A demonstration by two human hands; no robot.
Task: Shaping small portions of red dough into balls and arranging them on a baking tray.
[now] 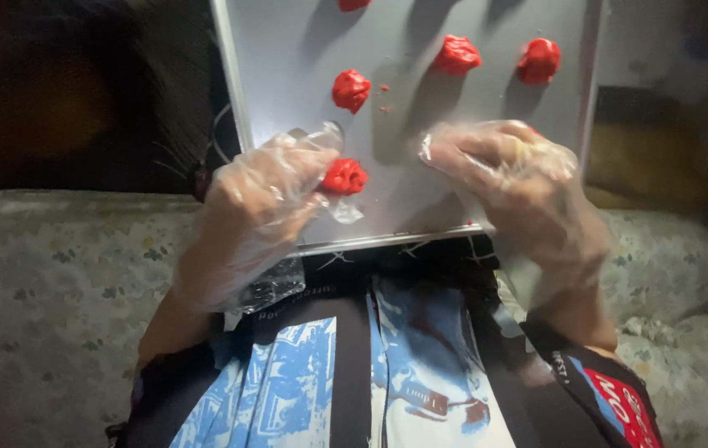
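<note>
Left hand in clear plastic glove, fingertips pinched on red dough lump, lump lying just right of that hand and touching metal tray near its front edge. Right hand, gloved, fingers curled loosely with tips drawn together, holding nothing visible, close to the right of the lump but apart from it. Left hand nearer. Lump roundish, no clear long axis. Other red lumps spaced farther up the tray
</note>
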